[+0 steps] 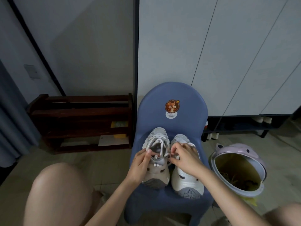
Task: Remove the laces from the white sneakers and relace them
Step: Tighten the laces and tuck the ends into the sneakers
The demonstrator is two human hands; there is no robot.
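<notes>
Here the two white sneakers stand side by side on the blue chair point(172, 198), heels toward the person and toes at 12 o'clock, so each shoe's long axis runs 6 to 12. The left hand point(140, 162) grips the left sneaker point(155, 160) at its collar with the thumb pressed on the lace point(160, 145), while the right hand point(187, 158), resting over the right sneaker point(187, 173), pinches a lace end at its 9 o'clock, fingers curled. The slack lies between the hands, nearer the right, so pulling it free looks like a draw toward 3 o'clock, across the shoe's axis.
</notes>
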